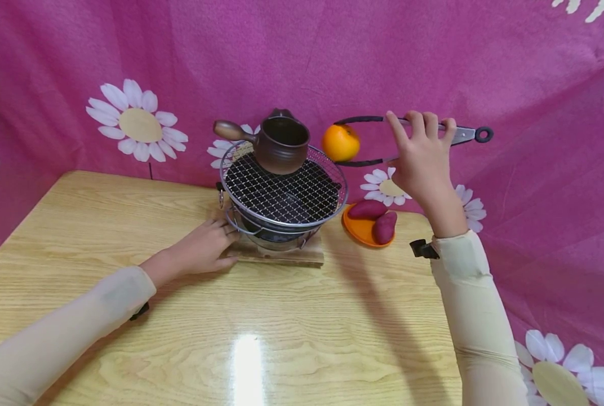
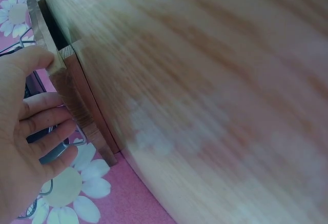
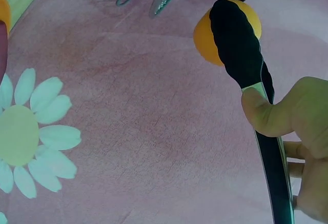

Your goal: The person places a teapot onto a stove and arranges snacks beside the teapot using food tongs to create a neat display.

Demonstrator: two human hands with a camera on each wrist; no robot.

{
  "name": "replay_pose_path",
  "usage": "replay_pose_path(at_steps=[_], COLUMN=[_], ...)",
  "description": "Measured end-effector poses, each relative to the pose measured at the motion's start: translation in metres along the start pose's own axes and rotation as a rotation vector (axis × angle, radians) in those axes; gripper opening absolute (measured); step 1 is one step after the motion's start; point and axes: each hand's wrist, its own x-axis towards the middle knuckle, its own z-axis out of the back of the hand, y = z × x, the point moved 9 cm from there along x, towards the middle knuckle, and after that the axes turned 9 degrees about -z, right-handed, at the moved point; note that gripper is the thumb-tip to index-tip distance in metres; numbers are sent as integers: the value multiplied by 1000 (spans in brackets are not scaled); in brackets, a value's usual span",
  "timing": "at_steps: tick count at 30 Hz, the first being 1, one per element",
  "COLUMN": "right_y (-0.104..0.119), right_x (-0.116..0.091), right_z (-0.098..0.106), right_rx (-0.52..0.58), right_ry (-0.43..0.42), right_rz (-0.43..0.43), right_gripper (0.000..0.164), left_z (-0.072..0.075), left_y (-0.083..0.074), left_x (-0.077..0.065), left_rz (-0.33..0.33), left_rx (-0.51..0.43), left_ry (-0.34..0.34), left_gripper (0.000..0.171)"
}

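Observation:
My right hand (image 1: 426,160) grips a pair of metal tongs (image 1: 463,135) with black tips, thumb on one arm in the right wrist view. Between the tips an orange (image 1: 340,143) is held in the air, just right of a brown clay pot (image 1: 284,145) with a side handle. The pot stands at the back of a round wire grill (image 1: 289,197) on a small stove. My left hand (image 1: 200,246) holds the left end of the wooden board (image 1: 281,256) under the stove. Its thumb (image 2: 38,59) presses the board's edge, its other fingers along the end.
Right of the stove, an orange plate (image 1: 358,232) bears two purple sweet potatoes (image 1: 368,210). All this stands near the back edge of a wooden table (image 1: 180,332). A pink cloth (image 1: 221,51) with white flowers hangs behind and at the right.

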Motion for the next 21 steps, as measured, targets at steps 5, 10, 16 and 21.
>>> replay_pose_path(at_steps=[5, 10, 16, 21], right_y=[7, 13, 19, 25], right_x=[4, 7, 8, 7], right_z=[-3, -5, -10, -11], right_rx=[-21, -39, -69, -76], right_ry=[36, 88, 138, 126], right_rz=[24, 38, 59, 95], right_gripper=[90, 90, 93, 90], left_z=[-1, -2, -1, 0], left_y=[0, 1, 0, 0], left_x=[0, 1, 0, 0], left_rz=[-6, -11, -21, -20], left_rx=[4, 13, 21, 20], left_ry=[-3, -3, -15, -16], left_gripper=[44, 45, 43, 42])
